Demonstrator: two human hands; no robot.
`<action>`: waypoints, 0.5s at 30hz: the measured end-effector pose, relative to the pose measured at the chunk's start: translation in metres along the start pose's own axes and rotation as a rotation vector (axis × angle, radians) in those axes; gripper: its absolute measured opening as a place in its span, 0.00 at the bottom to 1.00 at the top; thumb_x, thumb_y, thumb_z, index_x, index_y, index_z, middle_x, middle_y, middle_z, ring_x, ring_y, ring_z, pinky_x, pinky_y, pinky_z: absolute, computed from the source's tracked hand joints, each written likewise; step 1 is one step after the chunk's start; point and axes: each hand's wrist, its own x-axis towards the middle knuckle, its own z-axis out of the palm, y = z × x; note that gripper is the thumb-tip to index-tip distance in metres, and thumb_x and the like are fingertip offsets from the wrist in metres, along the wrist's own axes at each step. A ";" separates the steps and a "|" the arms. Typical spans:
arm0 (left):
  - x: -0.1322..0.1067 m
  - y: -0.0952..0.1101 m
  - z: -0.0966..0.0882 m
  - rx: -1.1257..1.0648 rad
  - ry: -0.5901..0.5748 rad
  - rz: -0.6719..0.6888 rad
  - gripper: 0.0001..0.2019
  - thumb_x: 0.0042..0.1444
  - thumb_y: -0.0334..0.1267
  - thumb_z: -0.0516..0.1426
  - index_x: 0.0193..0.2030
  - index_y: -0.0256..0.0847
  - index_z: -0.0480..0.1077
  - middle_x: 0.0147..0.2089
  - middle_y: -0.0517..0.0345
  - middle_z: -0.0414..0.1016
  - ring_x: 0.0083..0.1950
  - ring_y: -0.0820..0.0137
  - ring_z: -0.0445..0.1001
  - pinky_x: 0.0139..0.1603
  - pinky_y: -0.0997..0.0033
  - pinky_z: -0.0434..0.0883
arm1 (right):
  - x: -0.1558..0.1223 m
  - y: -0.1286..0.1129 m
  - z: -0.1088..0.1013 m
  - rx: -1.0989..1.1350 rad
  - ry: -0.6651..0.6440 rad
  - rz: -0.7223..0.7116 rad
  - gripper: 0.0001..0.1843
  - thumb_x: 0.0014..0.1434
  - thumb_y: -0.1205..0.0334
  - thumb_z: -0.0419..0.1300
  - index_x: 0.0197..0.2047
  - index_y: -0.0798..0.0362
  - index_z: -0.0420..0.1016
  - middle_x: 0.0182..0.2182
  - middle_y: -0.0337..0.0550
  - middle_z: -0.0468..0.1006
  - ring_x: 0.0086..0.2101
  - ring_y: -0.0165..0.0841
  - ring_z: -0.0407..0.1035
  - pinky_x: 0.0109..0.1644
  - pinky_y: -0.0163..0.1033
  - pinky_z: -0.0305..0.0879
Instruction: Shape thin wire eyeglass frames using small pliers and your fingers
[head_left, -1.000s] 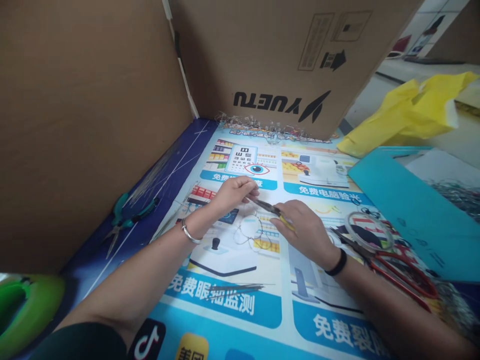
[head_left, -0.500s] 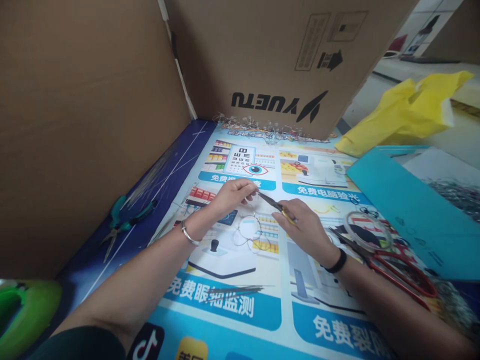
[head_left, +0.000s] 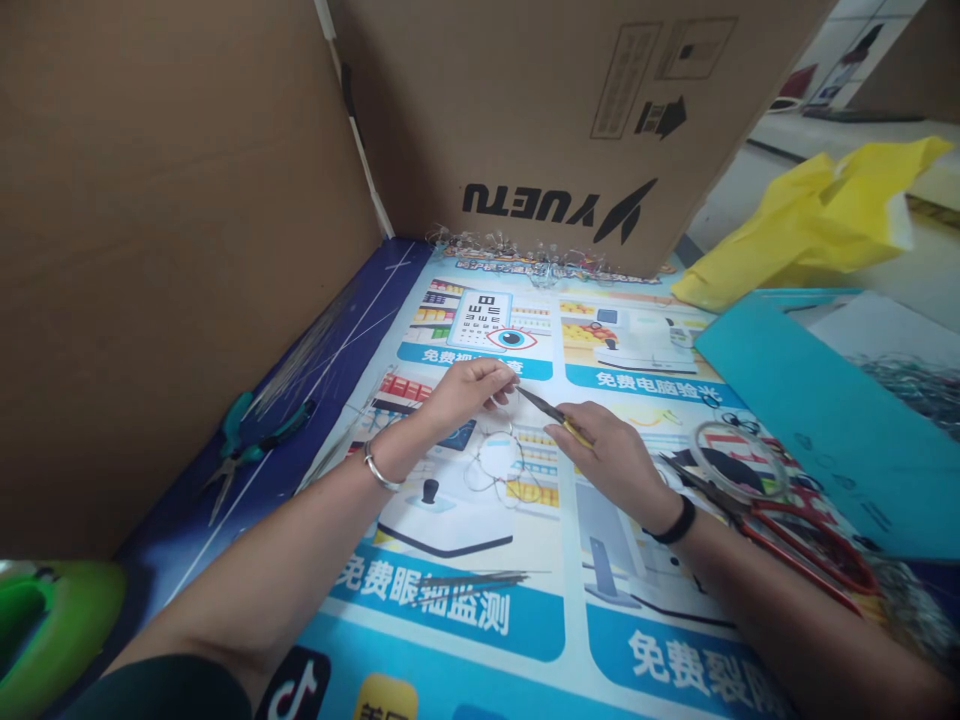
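Note:
My left hand (head_left: 469,388) pinches the top of a thin wire eyeglass frame (head_left: 496,462) that hangs down onto the printed poster mat (head_left: 465,620). My right hand (head_left: 607,460) is closed on small yellow-handled pliers (head_left: 553,413), whose dark tips point left toward the fingertips of my left hand and nearly touch the wire there. A silver bangle sits on my left wrist and a black band on my right.
Teal-handled pliers (head_left: 251,430) lie at the left by a cardboard wall (head_left: 165,250). Red-handled scissors (head_left: 795,540) and a tape roll (head_left: 739,460) lie at the right. A YUETU carton (head_left: 570,130) stands behind, with wire frames along its base. A teal sheet (head_left: 817,420) and yellow bag (head_left: 817,220) are at right.
The pliers' tips drew slightly away from my left fingertips and then held. Both hands stay almost where they were.

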 end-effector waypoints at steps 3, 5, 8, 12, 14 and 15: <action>0.001 -0.001 -0.001 -0.050 0.001 -0.008 0.13 0.53 0.46 0.55 0.33 0.36 0.71 0.32 0.56 0.72 0.29 0.76 0.70 0.27 0.77 0.65 | 0.001 0.003 0.001 0.007 0.016 0.019 0.16 0.60 0.50 0.51 0.44 0.51 0.70 0.38 0.44 0.74 0.39 0.36 0.68 0.43 0.40 0.63; 0.001 -0.001 -0.002 -0.070 0.003 -0.020 0.13 0.52 0.46 0.56 0.32 0.36 0.71 0.31 0.56 0.72 0.28 0.77 0.69 0.26 0.78 0.65 | 0.001 0.004 0.001 -0.002 0.027 0.034 0.17 0.60 0.50 0.50 0.44 0.51 0.70 0.37 0.44 0.75 0.39 0.36 0.68 0.43 0.40 0.64; 0.002 -0.001 -0.003 -0.083 -0.001 -0.041 0.13 0.51 0.45 0.57 0.31 0.35 0.70 0.30 0.56 0.73 0.26 0.77 0.70 0.26 0.78 0.65 | 0.003 0.005 0.001 -0.008 0.031 0.046 0.18 0.60 0.49 0.50 0.44 0.52 0.71 0.37 0.45 0.75 0.39 0.36 0.68 0.43 0.41 0.64; 0.003 -0.003 -0.002 -0.100 0.023 -0.051 0.11 0.50 0.44 0.57 0.31 0.36 0.70 0.29 0.57 0.74 0.24 0.78 0.70 0.26 0.77 0.66 | 0.003 0.004 0.000 -0.007 0.024 0.035 0.18 0.60 0.49 0.50 0.44 0.52 0.71 0.38 0.45 0.75 0.39 0.36 0.69 0.43 0.41 0.65; 0.003 -0.004 -0.001 -0.083 0.053 -0.038 0.10 0.50 0.42 0.57 0.30 0.36 0.70 0.28 0.58 0.73 0.23 0.78 0.69 0.25 0.77 0.66 | 0.002 0.003 0.000 -0.016 0.020 0.028 0.18 0.60 0.49 0.50 0.44 0.52 0.71 0.38 0.45 0.75 0.39 0.36 0.69 0.43 0.41 0.65; 0.004 -0.005 -0.001 -0.070 0.067 -0.028 0.10 0.50 0.42 0.57 0.30 0.36 0.70 0.27 0.58 0.73 0.22 0.78 0.69 0.24 0.77 0.66 | 0.002 0.003 0.001 -0.019 0.020 0.022 0.18 0.60 0.49 0.50 0.45 0.52 0.71 0.38 0.45 0.75 0.39 0.36 0.69 0.43 0.41 0.65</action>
